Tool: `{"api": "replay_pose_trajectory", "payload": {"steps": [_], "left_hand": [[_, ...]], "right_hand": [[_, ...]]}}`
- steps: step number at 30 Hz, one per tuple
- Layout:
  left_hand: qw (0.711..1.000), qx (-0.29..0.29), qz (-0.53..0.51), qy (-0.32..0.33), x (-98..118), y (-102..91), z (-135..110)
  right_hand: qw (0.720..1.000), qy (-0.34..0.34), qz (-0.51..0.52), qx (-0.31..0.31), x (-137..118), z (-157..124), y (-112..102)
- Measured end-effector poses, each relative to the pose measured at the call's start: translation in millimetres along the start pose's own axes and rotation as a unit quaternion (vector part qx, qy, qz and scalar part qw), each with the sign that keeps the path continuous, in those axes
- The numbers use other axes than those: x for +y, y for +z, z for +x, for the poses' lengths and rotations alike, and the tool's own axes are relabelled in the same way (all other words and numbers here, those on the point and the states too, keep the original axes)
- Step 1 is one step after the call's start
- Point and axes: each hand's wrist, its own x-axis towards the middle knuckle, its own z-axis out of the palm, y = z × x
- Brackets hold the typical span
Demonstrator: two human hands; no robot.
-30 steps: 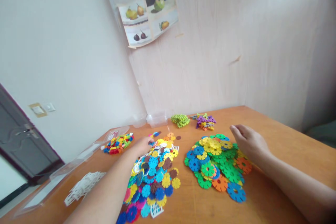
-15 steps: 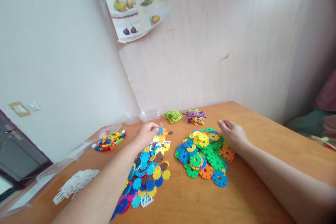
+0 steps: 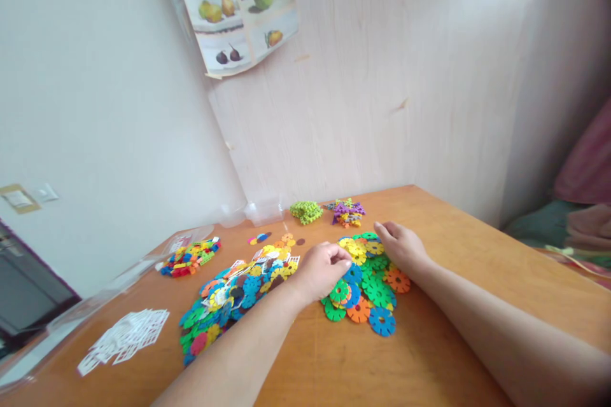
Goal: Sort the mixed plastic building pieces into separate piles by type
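Note:
My left hand [image 3: 327, 270] is over the left side of a pile of large slotted plastic discs. Its thumb and fingers are pinched together on a blue slotted disc [image 3: 354, 273], which partly shows beneath the fingertips. At the pile's far right edge is my right hand [image 3: 401, 247], fingers curled in, with nothing visible in them. Between the hands lie yellow discs [image 3: 354, 249]; nearer are green discs [image 3: 378, 291], an orange disc [image 3: 358, 310] and another blue disc [image 3: 382, 322]. My left forearm partly covers a second, mixed heap of smaller slotted discs [image 3: 251, 289].
White lattice pieces [image 3: 125, 338] lie at the left, with colourful building blocks [image 3: 191, 257] behind them. Along the far edge are a clear plastic container [image 3: 265, 211], green connector pieces [image 3: 306, 211] and purple ones [image 3: 348, 211]. A few small discs [image 3: 260, 238] lie apart.
My left hand has moved right, from the far end of the mixed heap to the large-disc pile, taking a blue disc along. My right hand has come slightly inward. The view has shifted a little.

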Motion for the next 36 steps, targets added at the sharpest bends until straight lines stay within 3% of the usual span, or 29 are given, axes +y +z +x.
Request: {"api": "replay_pose_trajectory", "payload": {"steps": [5, 12, 19, 22, 25, 28, 31, 33, 36], "left_hand": [[0.999, 0.026, 0.018, 0.013, -6, 0.2, 0], [0.997, -0.022, 0.06, 0.043, -4, -4.4, -24], [0.996, -0.006, 0.061, 0.061, -3, -3.4, -30], [0.997, 0.027, 0.053, 0.04, -13, -21.3, -23], [0.995, 0.086, 0.056, -0.014, -38, -53.7, -9], [0.985, 0.127, 0.063, -0.103, -72, -92.1, 4], [0.955, 0.161, 0.119, -0.22, -104, -124.1, 9], [0.944, 0.158, 0.133, -0.256, -121, -136.7, 9], [0.943, 0.132, 0.132, -0.276, -134, -141.1, 7]], "right_hand": [[1.0, -0.006, -0.005, 0.001, 0, 1, 1], [0.999, -0.032, -0.02, -0.006, 4, 2, 6], [0.997, -0.063, -0.029, -0.015, 5, 0, 7], [0.998, -0.061, -0.017, -0.023, 4, -2, 6], [0.998, -0.057, -0.006, -0.026, 3, -2, 5], [0.998, -0.056, -0.004, -0.023, 5, -2, 6], [0.998, -0.05, -0.006, -0.03, 7, -1, 7], [0.998, -0.049, -0.007, -0.036, 9, 0, 7], [0.998, -0.052, -0.007, -0.038, 9, 0, 8]]}}
